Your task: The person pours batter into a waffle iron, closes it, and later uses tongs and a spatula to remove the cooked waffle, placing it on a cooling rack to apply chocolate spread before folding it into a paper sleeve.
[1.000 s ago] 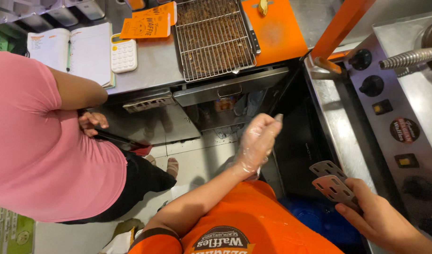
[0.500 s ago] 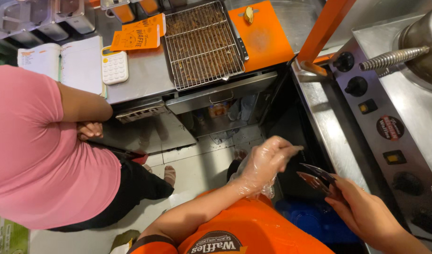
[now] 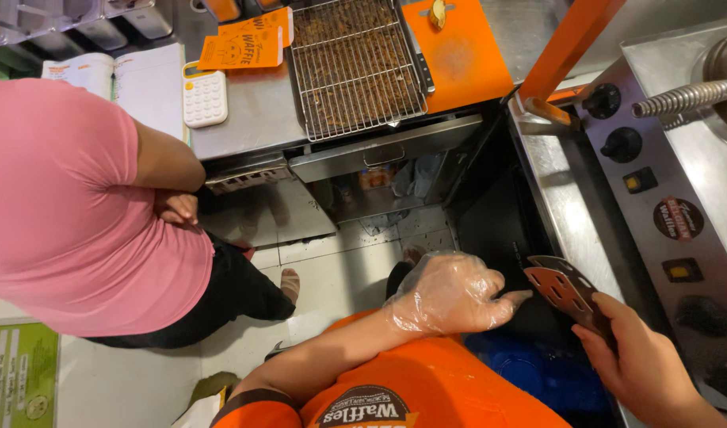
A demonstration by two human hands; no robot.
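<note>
The right hand is closed around the handle of a slotted spatula, blade tilted toward the body, likely for cleaning. The left hand, in a thin plastic glove, has fingers loosely curled together, index fingertip just beside the blade's near edge. Beyond, a control panel borders the counter's right edge. Farther off, a wire rack sits beside an orange board, and a person in pink stands by.

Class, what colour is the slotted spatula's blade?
Reddish-orange spatula, held in right hand; head view.
</note>
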